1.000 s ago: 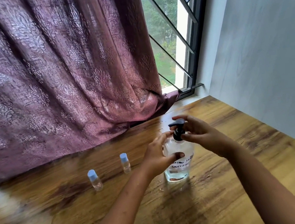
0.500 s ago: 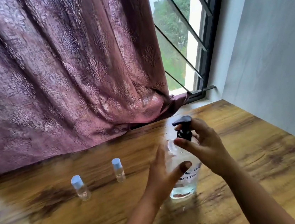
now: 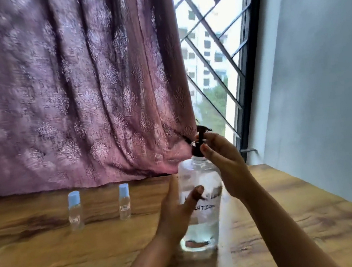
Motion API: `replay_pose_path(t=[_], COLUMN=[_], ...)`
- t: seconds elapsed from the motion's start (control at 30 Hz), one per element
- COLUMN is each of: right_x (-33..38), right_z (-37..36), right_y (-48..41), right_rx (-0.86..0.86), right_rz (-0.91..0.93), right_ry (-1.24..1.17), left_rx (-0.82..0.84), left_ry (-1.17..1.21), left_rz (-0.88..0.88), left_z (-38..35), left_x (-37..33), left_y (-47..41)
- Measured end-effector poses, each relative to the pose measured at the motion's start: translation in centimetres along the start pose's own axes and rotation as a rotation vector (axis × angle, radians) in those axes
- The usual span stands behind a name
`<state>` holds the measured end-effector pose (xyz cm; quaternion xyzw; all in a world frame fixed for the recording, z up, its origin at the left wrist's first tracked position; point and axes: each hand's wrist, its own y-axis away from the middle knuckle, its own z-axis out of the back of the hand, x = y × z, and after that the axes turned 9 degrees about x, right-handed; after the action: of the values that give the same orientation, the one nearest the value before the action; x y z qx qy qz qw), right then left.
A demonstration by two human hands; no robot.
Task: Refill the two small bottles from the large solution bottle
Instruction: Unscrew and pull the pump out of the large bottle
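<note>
You are working at the pump top (image 3: 200,140) of the large solution bottle (image 3: 201,201), which is standing upright on the wooden table (image 3: 292,219), roughly in the middle of your view. Your left hand (image 3: 176,211) is wrapping the clear body from the 9 o'clock side, thumb lying across the handwritten label, fingers curled behind. Your right hand (image 3: 223,163) is closed around the dark pump collar from the 3 o'clock side, thumb and fingertips pinching it just above the bottle's shoulder. I judge that you are unscrewing the pump so that the neck is open for pouring.

Keep the left hand firm and low on the body, so that the bottle is not turning with the collar. Twist at the collar itself, not at the nozzle head, which would only swivel. The bottle looks partly filled, with liquid showing in its lower part, so it is likely top-light and apt to tip if you are pulling sideways; press down a little while turning. When the collar is coming free, lift straight up toward 12 o'clock, since a dip tube probably hangs inside and may drip.

The two small bottles are standing well apart from your hands, at about 9 o'clock from the large one: the nearer small bottle (image 3: 124,201) and the farther small bottle (image 3: 75,210), both upright, both wearing pale blue caps, both looking nearly empty. Neither is opened yet.
</note>
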<state>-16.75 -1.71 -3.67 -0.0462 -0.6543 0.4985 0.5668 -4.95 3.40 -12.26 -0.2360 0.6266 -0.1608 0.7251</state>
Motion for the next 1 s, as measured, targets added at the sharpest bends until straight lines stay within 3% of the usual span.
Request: replay_pose_path(t=[0.17,0.37,0.5,0.67,0.83,1.0], right_x=[2.3,3.7,3.7,3.1,2.1,1.2], right_z=[-2.6,-5.7,-6.1,-4.9,-4.2,-4.3], right_y=[2.7,3.4,2.9,1.9,0.1,-0.3], right_rx=[-0.069,-0.236,-0.220,-0.077,-0.038,-0.184], right_rz=[0.067,0.043,-0.012,-0.059,-0.071,-0.052], right_ry=[0.040,0.454,0.327,0.021,0.097,0.253], left_rx=[0.034,0.120,0.137,0.149,0.116,0.144], left_ry=[-0.066,-0.112,-0.075,-0.090,-0.077,-0.094], left_rz=[-0.001,0.066,0.081,0.084,0.100,0.096], left_z=[0.1,1.8,2.8,3.5,3.5,3.6], left_x=[-2.0,-2.6,-2.4,-1.2,0.0,0.5], left_y=[3.3,6.6,6.6,5.1,3.8,3.6])
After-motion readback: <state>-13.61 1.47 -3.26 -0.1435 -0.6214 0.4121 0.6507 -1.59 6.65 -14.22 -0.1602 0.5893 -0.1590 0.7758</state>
